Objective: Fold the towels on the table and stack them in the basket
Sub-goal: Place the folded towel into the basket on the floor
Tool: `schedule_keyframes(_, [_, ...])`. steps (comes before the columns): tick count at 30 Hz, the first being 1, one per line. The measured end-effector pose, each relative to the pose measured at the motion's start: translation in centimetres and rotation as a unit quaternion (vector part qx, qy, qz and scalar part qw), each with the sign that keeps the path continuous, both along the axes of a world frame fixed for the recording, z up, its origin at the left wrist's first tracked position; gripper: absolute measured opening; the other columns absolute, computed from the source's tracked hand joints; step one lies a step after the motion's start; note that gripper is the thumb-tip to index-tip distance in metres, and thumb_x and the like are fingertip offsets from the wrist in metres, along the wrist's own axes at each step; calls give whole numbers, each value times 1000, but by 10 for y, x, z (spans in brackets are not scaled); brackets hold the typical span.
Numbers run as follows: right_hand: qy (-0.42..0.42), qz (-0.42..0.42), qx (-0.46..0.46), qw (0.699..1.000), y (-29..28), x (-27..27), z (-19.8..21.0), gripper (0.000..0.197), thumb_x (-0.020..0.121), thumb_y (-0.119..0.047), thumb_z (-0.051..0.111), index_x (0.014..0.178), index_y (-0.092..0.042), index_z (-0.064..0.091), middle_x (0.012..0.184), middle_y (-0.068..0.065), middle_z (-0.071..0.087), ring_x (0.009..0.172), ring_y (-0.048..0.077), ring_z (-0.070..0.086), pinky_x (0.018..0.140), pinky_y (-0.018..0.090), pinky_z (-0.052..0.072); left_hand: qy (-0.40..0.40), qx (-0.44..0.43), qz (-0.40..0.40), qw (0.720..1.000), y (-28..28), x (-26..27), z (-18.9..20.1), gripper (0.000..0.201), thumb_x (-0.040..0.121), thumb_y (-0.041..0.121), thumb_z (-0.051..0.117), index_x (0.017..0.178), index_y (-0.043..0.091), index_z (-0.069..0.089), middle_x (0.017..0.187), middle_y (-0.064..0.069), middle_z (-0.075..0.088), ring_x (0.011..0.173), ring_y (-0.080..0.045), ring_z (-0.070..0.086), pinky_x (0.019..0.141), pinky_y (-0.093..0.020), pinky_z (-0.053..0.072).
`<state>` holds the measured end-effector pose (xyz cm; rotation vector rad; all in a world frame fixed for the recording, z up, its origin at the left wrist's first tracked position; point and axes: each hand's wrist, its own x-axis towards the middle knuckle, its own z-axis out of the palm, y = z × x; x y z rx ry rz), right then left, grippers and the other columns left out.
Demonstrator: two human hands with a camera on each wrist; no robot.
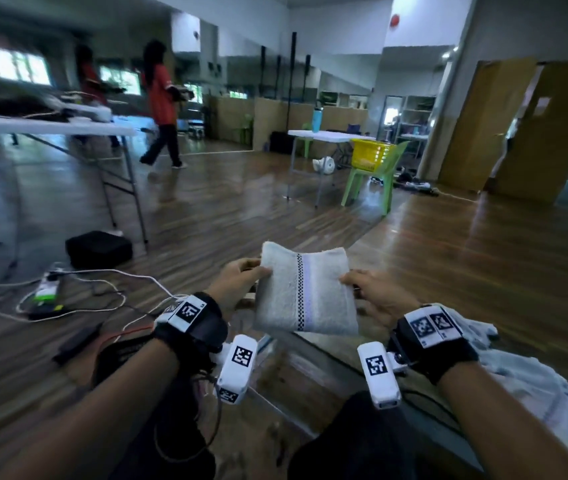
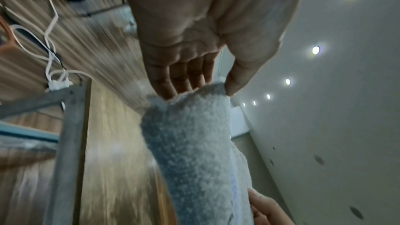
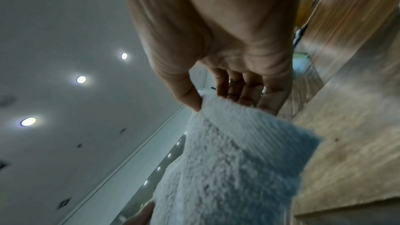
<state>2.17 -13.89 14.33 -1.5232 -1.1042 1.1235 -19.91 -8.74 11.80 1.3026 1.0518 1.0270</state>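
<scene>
We hold one folded towel (image 1: 305, 292) in the air above the floor, our left hand (image 1: 241, 282) pinching its left edge, our right hand (image 1: 376, 294) its right; the carry step, we judge; next it needs lowering flat into a basket; one yellow basket (image 1: 372, 153) sits on a chair, well apart; more cloth (image 1: 524, 389) lies at our right, count unclear.

Folded towel (image 1: 305, 292): held between left hand (image 1: 237, 285) and right hand (image 1: 376, 299).
Towel pile (image 1: 531, 382): placed right of the right hand.
Basket (image 1: 372, 154): set on a chair (image 1: 369, 188) far behind.

Wooden floor (image 1: 448, 258) underfoot, black case (image 1: 99, 248) sitting on it, white cables (image 1: 78, 289) snaking alongside, green chair (image 1: 370, 180) standing beyond
</scene>
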Motion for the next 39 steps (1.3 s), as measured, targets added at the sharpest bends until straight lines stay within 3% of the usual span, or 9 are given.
schedule_keyframes(5, [2,106,4,994,35,-64,-8,9,92,-11,49,88,-13,58,83,4,60,74,18,57,62,32,47,-17,-8,94,995,-7,-70,-9,10,91,12,56,100,14,58,85,-2,58,69,-16,51,52,-23,45])
schedule_keyframes(8, [3,164,-7,986,52,-104,-23,10,92,-12,51,99,-10,58,91,7,63,81,20,60,67,35,51,-10,-28,138,990,-11,-110,-23,7,91,10,55,91,16,58,84,-1,59,70,-14,52,55,-24,44])
schedule_keyframes(13, [9,225,-33,974,78,-161,-61,16,93,-9,50,107,-5,56,99,11,61,83,22,59,61,30,50,-7,-74,195,978,-10,-165,-57,13,90,9,56,103,10,57,88,-3,59,75,-17,54,62,-26,42])
schedule_keyframes(20, [-19,254,-126,959,122,-221,-146,12,91,-11,50,102,-11,56,90,5,59,80,20,57,58,30,45,13,-162,252,954,5,-211,-134,11,93,10,52,103,11,54,79,-4,56,59,-11,55,47,-19,39])
schedule_keyframes(22, [-18,249,-167,954,136,-234,-177,9,90,-10,51,95,-10,58,86,6,59,80,22,57,62,32,46,33,-190,257,947,16,-221,-162,7,94,8,49,95,12,55,74,-2,56,49,-7,54,37,-12,37])
schedule_keyframes(27, [-60,240,-264,932,178,-266,-252,5,86,-13,56,81,-11,58,80,7,61,76,24,58,78,39,49,52,-269,269,923,57,-242,-235,26,92,1,49,70,13,56,43,10,61,44,-9,57,42,-15,44])
schedule_keyframes(29, [-99,250,-278,922,201,-278,-282,7,83,-18,58,79,-12,59,82,5,62,77,23,59,79,37,48,60,-304,275,910,84,-253,-271,26,89,-1,50,67,11,57,54,2,66,52,-13,63,51,-19,51])
schedule_keyframes(33, [-147,247,-284,915,245,-311,-338,18,80,-24,62,92,-10,64,106,12,66,96,29,62,90,40,50,81,-348,271,894,133,-278,-350,15,83,-1,53,78,4,66,101,-25,67,90,-37,64,89,-53,51])
schedule_keyframes(39, [-190,232,-298,906,309,-351,-412,31,85,-18,56,109,1,61,93,10,58,80,23,53,73,28,41,148,-364,286,874,199,-304,-417,22,82,6,55,101,4,66,104,-15,67,96,-29,64,91,-40,51])
